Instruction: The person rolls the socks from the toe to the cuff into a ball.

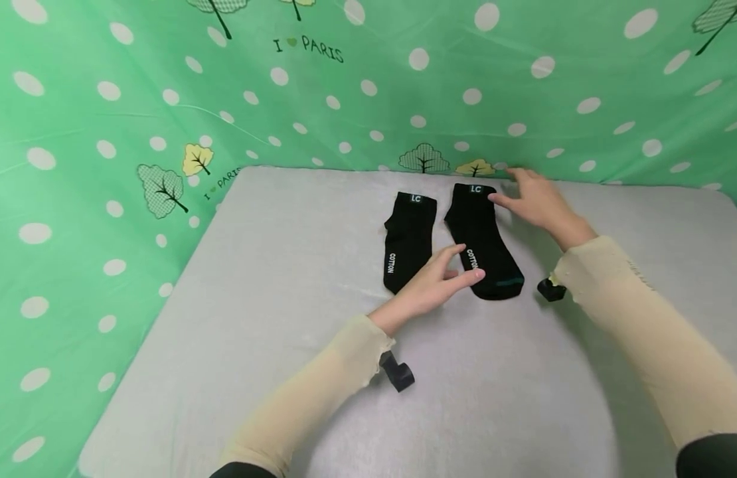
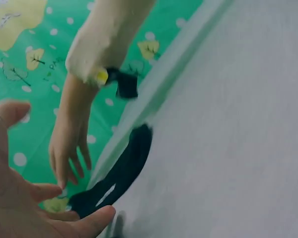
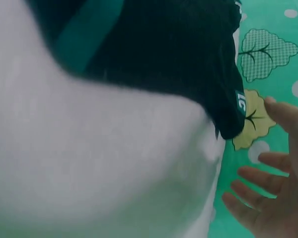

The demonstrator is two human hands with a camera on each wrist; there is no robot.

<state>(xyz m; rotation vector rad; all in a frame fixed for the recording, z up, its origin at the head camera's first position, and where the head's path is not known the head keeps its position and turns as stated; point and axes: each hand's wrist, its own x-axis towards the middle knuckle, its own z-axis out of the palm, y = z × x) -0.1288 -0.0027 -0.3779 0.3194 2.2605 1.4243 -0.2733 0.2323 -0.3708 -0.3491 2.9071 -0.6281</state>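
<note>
Two black socks lie flat side by side on a grey padded surface, each with an LC label at the cuff and COTTON lettering. The right-hand sock (image 1: 488,232) has a green band at its toe. My left hand (image 1: 425,289) reaches over the lower end of the left-hand sock (image 1: 409,229), hiding part of it, with thumb and fingertips spread at the right-hand sock's edge. Beside that sock's cuff is my right hand (image 1: 538,200), fingers extended and thumb near the label. In the right wrist view, the right hand (image 3: 275,183) appears apart from the sock (image 3: 164,49).
The grey surface (image 1: 273,252) meets a green dotted cloth (image 1: 368,113) printed with trees, which hangs behind and at the left. Small black devices hang at both cuffs, one under the left wrist (image 1: 397,372) and one by the right wrist (image 1: 550,290).
</note>
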